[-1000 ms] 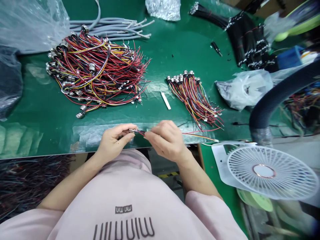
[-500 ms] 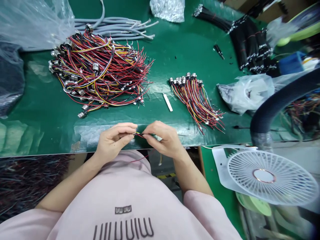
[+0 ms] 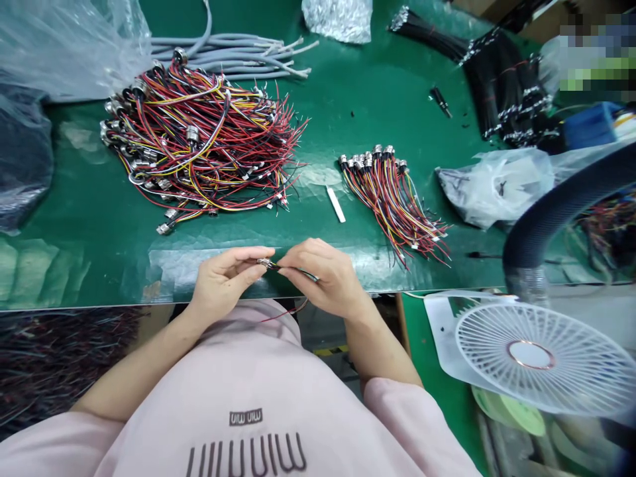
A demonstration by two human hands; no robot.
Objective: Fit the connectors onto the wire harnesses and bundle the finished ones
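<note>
At the bench's front edge, my left hand [image 3: 224, 278] pinches the metal end of a wired connector [image 3: 267, 263]. My right hand [image 3: 325, 275] is closed on the wires just behind that connector, and its fingertips lie close to the left ones. A thin red wire [image 3: 278, 315] hangs below the hands in front of the shirt. Beyond my left hand lies a large heap of wired connectors [image 3: 199, 146] with red, black, yellow and white leads. A smaller bundle of the same connectors [image 3: 392, 199] lies beyond my right hand.
A white stick-like piece [image 3: 335, 203] lies between the two piles. Grey cables [image 3: 238, 56] and a clear plastic bag [image 3: 69, 46] are at the back left. Black cable bundles [image 3: 491, 86] lie at the back right. A black hose [image 3: 556, 205] and a white fan [image 3: 541, 358] stand at the right.
The connector's metal end now shows between my left fingertips, where mostly coloured wires showed before. Both hands stay nearly in place; the view has shifted slightly.
</note>
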